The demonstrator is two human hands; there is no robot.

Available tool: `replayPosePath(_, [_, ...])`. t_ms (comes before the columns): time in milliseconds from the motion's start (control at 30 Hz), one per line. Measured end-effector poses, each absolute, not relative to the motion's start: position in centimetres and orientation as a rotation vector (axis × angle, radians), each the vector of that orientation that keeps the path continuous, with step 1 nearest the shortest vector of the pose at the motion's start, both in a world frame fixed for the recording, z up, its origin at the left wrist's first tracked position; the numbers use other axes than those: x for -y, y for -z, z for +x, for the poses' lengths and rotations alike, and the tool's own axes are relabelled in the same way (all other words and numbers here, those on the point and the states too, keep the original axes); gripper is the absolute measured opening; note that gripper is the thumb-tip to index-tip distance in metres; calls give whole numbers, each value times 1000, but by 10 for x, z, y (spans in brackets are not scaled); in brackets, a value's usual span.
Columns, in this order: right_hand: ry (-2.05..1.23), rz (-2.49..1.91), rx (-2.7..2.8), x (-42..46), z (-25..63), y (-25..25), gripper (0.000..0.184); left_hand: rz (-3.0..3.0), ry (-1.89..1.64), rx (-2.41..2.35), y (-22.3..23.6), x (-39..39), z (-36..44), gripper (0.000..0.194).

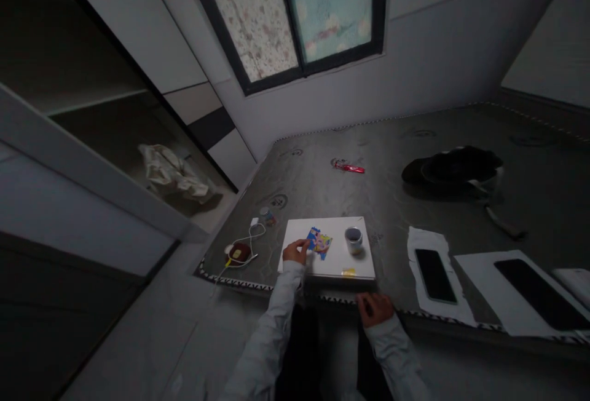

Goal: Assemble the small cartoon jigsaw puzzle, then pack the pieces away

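Observation:
A small colourful picture with uneven edges, like joined jigsaw puzzle pieces [319, 242], lies on a white flat box [332, 269]. My left hand [296, 251] is over the box's left part, thumb and fingertips pinched together at the picture's left edge. Whatever may be between those fingertips is too small to make out. A metal-looking cup [354, 240] stands upright on the box, right of the picture. My right hand [375, 309] is curled closed at the bed's front edge, just below the box's right corner; its fingers hide anything inside.
A bare grey mattress [313, 189] carries a red-handled item [349, 168], a dark cap-like bag [456, 170], and a phone [436, 275] on white paper. A second dark slab [539, 293] lies further right. On the left are a brown object with a white cable [239, 253] and a small jar [266, 214].

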State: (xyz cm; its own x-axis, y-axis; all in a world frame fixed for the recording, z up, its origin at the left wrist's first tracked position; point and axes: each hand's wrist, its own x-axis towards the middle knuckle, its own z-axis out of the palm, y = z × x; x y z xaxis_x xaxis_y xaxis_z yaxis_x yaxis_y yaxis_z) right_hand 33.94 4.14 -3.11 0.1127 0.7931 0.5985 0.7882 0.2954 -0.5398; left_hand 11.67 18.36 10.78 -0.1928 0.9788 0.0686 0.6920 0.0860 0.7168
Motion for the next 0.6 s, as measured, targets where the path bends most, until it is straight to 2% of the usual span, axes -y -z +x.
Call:
replayPosePath(167, [-91,-1307,1794,-80,298,15,26,1672,-644,-2208,-66,-184,90,25])
replayPosePath(433, [-206,-1588,2067,-164,246,1,51,1722,-268,-2328,-74,-213,104,41])
replayPosePath(600, [-286,-1659,2131,-177,241,6,53,1524,-123,-2311,-81,-231,108,30])
